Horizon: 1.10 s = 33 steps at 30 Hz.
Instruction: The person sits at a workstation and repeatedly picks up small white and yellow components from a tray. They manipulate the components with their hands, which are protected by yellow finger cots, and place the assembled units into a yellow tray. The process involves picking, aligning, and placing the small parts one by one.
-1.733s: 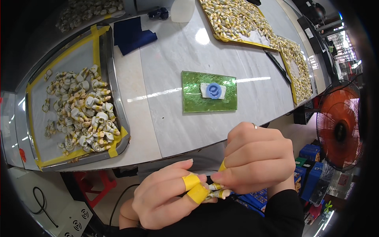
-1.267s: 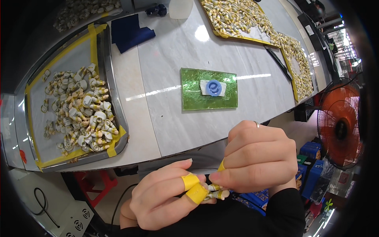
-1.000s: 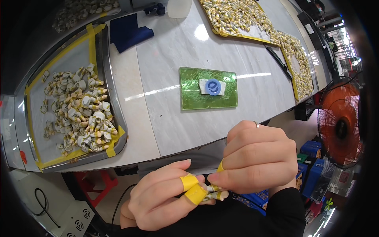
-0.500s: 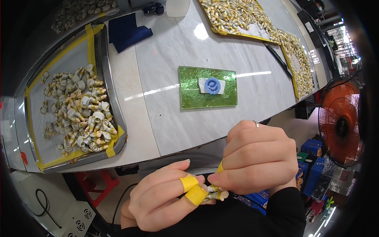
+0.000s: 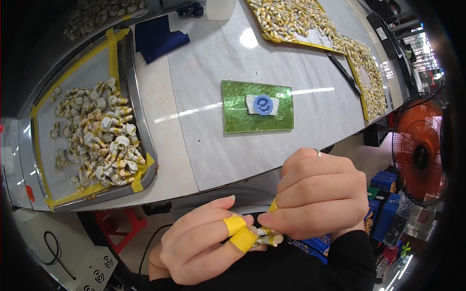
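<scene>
In front of my body, beyond the table's near edge, both hands meet at a small painted figure part, white and yellow with a pale rounded tip. My left hand, yellow tape around two fingers, is closed on it. Thumb and fingers of my right hand pinch at the same part; a ring is on one finger, and a bit of yellow shows by the fingertips. Much of the part is hidden by the fingers. On the table ahead, a green glass plate bears a white pad and a round blue piece.
At left, a taped metal tray holds a heap of similar figure parts. Far right, yellow-edged trays carry many small pieces, beside a dark cutter-like tool. A navy cloth lies at the back. An orange fan stands right.
The view has shifted very slightly. Both hands keep the same grip on the figure part, with hardly any visible movement.
</scene>
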Motion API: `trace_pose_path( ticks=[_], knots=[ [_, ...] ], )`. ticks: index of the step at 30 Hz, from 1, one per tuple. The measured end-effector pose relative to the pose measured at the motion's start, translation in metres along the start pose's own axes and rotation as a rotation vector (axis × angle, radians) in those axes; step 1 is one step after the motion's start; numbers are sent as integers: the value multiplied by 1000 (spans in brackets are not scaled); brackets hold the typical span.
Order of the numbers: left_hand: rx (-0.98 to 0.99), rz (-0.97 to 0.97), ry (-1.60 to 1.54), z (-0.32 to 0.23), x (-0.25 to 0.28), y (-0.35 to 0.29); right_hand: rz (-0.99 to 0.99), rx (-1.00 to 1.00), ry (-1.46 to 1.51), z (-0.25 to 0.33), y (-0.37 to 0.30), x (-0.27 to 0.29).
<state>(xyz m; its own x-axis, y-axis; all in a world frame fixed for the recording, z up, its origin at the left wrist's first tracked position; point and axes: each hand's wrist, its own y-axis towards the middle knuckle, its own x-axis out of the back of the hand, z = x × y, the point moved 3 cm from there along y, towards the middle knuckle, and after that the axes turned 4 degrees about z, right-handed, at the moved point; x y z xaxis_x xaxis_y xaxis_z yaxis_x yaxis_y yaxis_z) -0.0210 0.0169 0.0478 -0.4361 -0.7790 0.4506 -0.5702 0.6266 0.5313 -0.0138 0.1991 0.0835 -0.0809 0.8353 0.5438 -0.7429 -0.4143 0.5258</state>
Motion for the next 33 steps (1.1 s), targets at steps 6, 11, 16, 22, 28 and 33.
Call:
trace_pose_path(
  ticks=[6,11,16,22,28,33],
  knots=[
    [65,-2,8,1,1,-1,-4,-3,-25,1,1,0],
    [107,-98,9,2,-1,5,-23,-29,-188,7,0,-1],
    [76,-180,29,7,-7,-2,-73,-56,-260,10,-6,-8],
    [243,-209,-245,14,-8,2,-54,-73,-154,11,-3,-5],
    [298,-162,-707,25,-14,1,-68,-199,67,-5,-6,-1],
    [344,-251,-931,21,-21,-3,-41,-201,212,-6,-4,-5]
  ],
)
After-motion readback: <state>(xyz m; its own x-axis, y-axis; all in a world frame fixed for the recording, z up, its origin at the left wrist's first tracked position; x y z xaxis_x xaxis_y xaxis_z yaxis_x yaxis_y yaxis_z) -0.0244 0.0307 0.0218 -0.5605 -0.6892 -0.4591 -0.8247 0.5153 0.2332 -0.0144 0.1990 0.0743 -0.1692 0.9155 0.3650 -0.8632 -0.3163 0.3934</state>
